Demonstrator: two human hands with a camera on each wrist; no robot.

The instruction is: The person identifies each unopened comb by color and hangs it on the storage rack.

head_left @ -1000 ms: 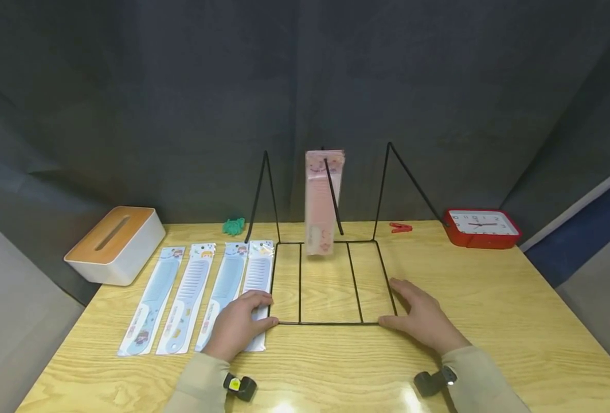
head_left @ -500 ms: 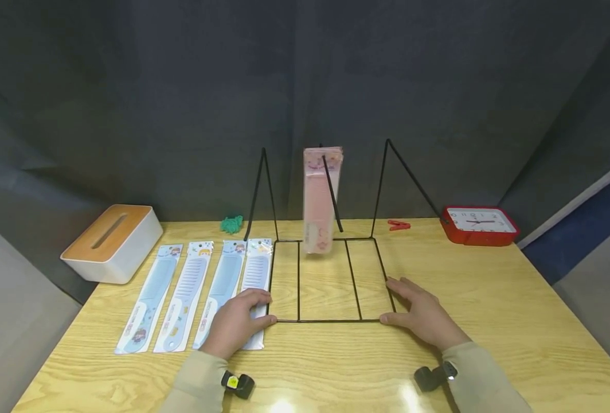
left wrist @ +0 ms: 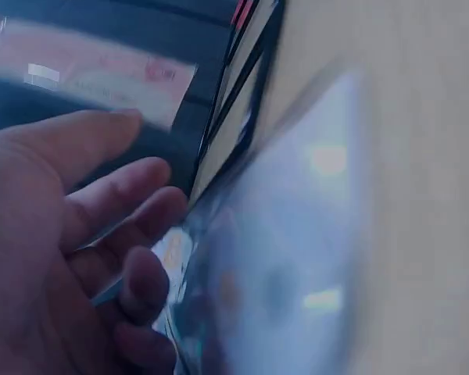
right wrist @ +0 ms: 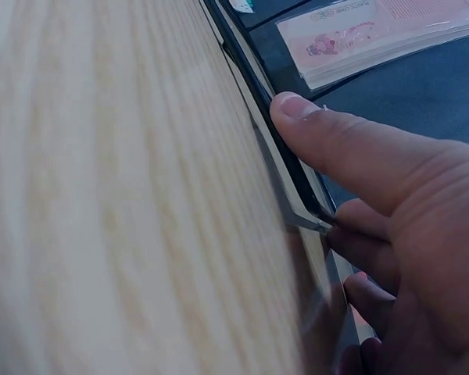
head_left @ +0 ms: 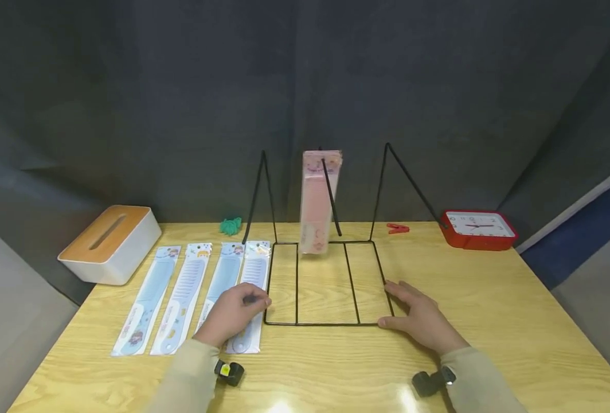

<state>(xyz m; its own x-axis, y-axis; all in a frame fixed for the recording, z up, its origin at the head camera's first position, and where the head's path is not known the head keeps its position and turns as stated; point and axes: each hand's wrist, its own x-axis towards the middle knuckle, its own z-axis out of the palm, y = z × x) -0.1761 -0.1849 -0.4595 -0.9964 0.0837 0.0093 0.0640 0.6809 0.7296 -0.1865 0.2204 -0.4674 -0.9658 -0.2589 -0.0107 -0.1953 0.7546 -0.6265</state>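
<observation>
Dark cloth [head_left: 294, 86] backs the wood-grain table [head_left: 315, 373]. On my remote feed, the right hand [head_left: 422, 316] is relaxed, thumb and fingers touching the nearest corner of the wire rack [head_left: 328, 324]. Left hand [head_left: 233, 312], loosely curled and holding nothing, is over the rightmost blue comb pack [head_left: 255, 269]; I can't tell whether they touch. Pink comb pack [head_left: 313, 201] hangs on the rack, beyond and between both hands.

On the wooden surface [head_left: 320, 367], packaged combs [head_left: 185, 298] are set near the left hand [head_left: 233, 314], a clock [head_left: 479, 225] beyond the right hand [head_left: 422, 320], a wire rack [head_left: 328, 324] between.
</observation>
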